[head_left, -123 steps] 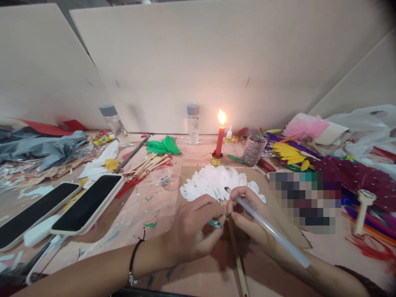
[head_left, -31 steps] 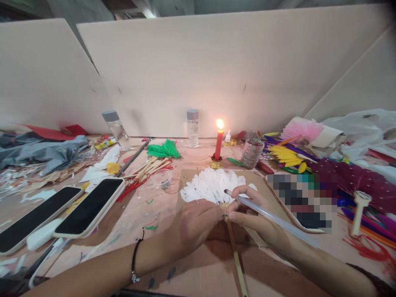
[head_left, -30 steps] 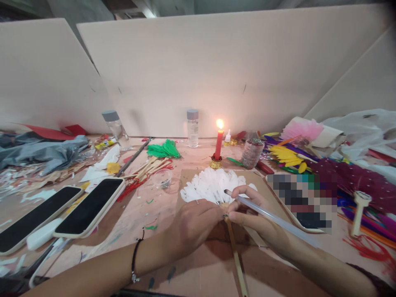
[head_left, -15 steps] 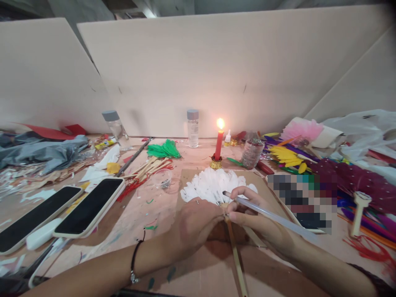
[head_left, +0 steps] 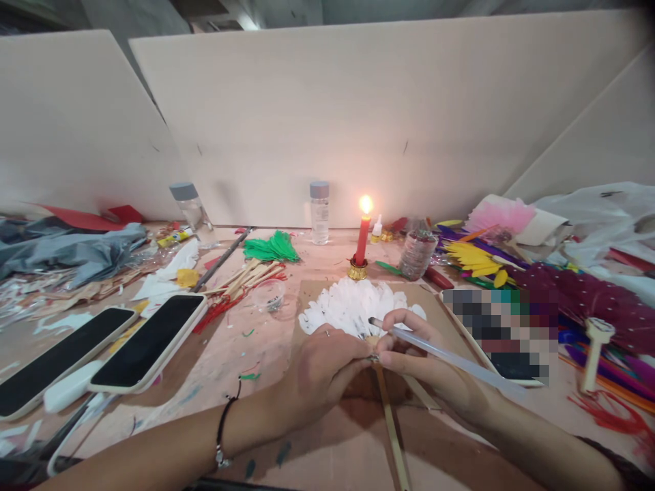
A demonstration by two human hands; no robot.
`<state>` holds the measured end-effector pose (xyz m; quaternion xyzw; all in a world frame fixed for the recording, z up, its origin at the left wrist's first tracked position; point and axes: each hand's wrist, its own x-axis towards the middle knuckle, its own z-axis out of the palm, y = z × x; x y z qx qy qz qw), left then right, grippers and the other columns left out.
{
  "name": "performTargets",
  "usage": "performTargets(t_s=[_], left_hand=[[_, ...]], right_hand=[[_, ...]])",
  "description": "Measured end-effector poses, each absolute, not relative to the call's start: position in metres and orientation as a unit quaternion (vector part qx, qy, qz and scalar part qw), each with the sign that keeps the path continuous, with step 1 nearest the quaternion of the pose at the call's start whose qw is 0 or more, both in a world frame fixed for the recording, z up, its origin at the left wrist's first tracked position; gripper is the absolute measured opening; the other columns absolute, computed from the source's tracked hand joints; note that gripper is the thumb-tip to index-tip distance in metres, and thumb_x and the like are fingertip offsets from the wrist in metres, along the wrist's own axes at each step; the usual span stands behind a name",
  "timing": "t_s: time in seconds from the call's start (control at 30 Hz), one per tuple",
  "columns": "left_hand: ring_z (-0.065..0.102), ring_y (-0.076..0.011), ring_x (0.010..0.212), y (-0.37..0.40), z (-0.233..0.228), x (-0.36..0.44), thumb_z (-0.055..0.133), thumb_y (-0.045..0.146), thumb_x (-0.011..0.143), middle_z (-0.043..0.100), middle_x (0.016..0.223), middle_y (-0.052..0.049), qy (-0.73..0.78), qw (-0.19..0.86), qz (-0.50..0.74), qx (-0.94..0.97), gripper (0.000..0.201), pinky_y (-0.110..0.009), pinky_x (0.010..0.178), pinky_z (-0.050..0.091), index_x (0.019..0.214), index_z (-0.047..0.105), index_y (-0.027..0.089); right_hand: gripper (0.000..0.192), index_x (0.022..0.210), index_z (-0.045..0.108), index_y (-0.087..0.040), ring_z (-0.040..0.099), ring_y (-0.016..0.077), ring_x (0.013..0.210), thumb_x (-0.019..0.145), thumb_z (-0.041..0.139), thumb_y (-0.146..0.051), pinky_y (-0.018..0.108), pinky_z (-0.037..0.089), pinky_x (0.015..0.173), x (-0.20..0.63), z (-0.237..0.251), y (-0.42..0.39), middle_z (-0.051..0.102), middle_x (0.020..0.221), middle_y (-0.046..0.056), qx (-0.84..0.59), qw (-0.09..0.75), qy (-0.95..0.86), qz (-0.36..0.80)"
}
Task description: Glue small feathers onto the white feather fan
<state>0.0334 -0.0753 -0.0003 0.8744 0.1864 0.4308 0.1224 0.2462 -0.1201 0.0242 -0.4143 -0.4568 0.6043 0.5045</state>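
No words or numbers can be read. Faint print is shown on the grey-capped bottle (head_left: 320, 215) near the frame's centre, but it is too small to be made out.

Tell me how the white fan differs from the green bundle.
The white fan looks bigger than the green bundle. The left hand and right hand meet at the white fan's base; the green bundle lies apart from them. The white fan lies over brown cardboard, the green bundle on the tabletop. Both spread out from a narrow end.
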Motion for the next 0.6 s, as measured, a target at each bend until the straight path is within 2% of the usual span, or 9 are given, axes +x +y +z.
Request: performTargets(t_s=[0.23, 0.37, 0.47, 0.6], left_hand=[[0.068, -0.015, 0.075, -0.076, -0.001, 0.034, 0.058, 0.023, 0.11, 0.077, 0.083, -0.002, 0.198, 0.149, 0.432, 0.867, 0.021, -0.027, 0.075, 0.049, 0.099, 0.074, 0.017], [0.072, -0.0163, 0.085, -0.078, 0.005, 0.034, 0.065, 0.026, 0.106, 0.081, 0.092, -0.003, 0.262, 0.321, 0.409, 0.813, 0.015, -0.026, 0.077, 0.053, 0.103, 0.077, 0.019], [0.073, -0.0176, 0.084, -0.075, 0.009, 0.035, 0.071, 0.033, 0.1, 0.081, 0.091, -0.005, 0.304, 0.457, 0.404, 0.732, 0.017, -0.027, 0.077, 0.057, 0.098, 0.078, 0.018], [0.072, -0.0184, 0.083, -0.068, 0.015, 0.036, 0.08, 0.042, 0.091, 0.08, 0.096, -0.009, 0.298, 0.509, 0.414, 0.693, 0.026, -0.028, 0.073, 0.059, 0.093, 0.083, 0.017]], right_hand=[[0.05, 0.094, 0.06, -0.027, 0.064, 0.0213, 0.077, 0.071, 0.099, -0.048, 0.033, 0.046, 0.074, 0.244, 0.027, -0.122, 0.071, 0.078, -0.002, -0.414, 0.498, -0.446, 0.618], [0.044, 0.095, 0.068, -0.027, 0.065, 0.0241, 0.083, 0.08, 0.088, -0.064, 0.037, 0.049, 0.079, 0.248, 0.027, -0.118, 0.073, 0.083, 0.002, -0.379, 0.53, -0.45, 0.611], [0.051, 0.093, 0.077, -0.026, 0.062, 0.0229, 0.072, 0.088, 0.073, -0.076, 0.036, 0.048, 0.071, 0.258, 0.029, -0.107, 0.068, 0.072, 0.003, -0.394, 0.547, -0.463, 0.576], [0.068, 0.113, 0.077, -0.025, 0.056, 0.0219, 0.056, 0.091, 0.057, -0.086, 0.034, 0.041, 0.058, 0.271, 0.043, -0.085, 0.061, 0.057, 0.001, -0.427, 0.523, -0.486, 0.555]])
